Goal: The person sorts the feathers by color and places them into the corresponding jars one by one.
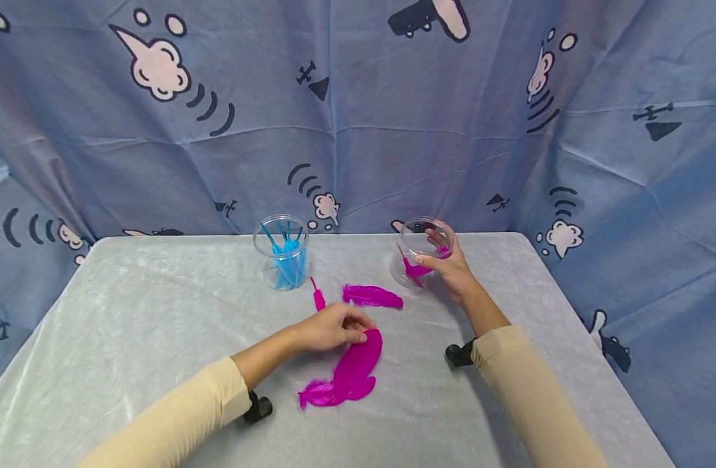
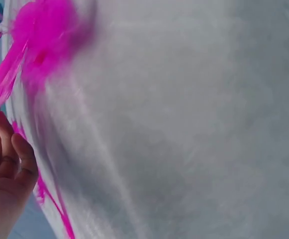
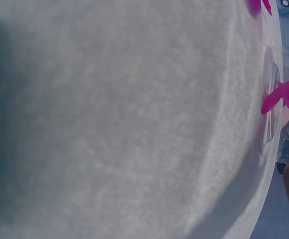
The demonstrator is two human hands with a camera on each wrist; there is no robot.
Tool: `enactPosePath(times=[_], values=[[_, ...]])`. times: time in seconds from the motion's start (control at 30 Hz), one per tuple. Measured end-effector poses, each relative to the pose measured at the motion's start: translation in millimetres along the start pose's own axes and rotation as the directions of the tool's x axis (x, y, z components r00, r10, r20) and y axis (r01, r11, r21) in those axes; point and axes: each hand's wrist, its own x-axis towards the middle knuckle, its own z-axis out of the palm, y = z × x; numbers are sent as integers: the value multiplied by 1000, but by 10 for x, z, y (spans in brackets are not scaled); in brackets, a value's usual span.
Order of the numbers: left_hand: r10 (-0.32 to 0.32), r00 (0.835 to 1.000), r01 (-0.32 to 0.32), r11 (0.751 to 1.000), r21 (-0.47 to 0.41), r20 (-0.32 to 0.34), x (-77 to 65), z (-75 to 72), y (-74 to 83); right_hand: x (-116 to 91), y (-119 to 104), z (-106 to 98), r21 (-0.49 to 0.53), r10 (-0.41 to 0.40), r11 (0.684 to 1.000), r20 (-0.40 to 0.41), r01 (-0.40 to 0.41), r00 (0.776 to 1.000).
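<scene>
My left hand (image 1: 334,326) pinches the rounded tip of a magenta feather (image 1: 358,361) above the middle of the table. Other magenta feathers overlap below it, and I cannot tell how many are held. In the left wrist view, the fluffy magenta end (image 2: 45,37) hangs past the left hand (image 2: 7,159). At the back right, my right hand (image 1: 451,266) grips a clear jar (image 1: 401,276) around its side, thumb near the rim. Magenta feathers (image 1: 416,270) stand inside that jar; the right wrist view catches only part of them (image 3: 288,94).
A second clear jar (image 1: 267,263) with several blue feathers (image 1: 289,260) stands at the back left. Between the jars lie a loose magenta feather (image 1: 372,296) and another (image 1: 319,299) partly behind the left hand. A grey cloth covers the table (image 1: 159,312); a patterned curtain (image 1: 358,117) hangs behind.
</scene>
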Motion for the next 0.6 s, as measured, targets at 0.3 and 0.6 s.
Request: enactPosePath(times=[0.3, 0.6], values=[[21, 996, -21, 1000, -3, -85, 66, -149, 106, -3, -8, 0, 18, -1, 1000, 5, 1, 1000], [24, 984, -33, 998, -49, -175, 124, -287, 224, -2, -10, -2, 9, 10, 1000, -2, -10, 1000]])
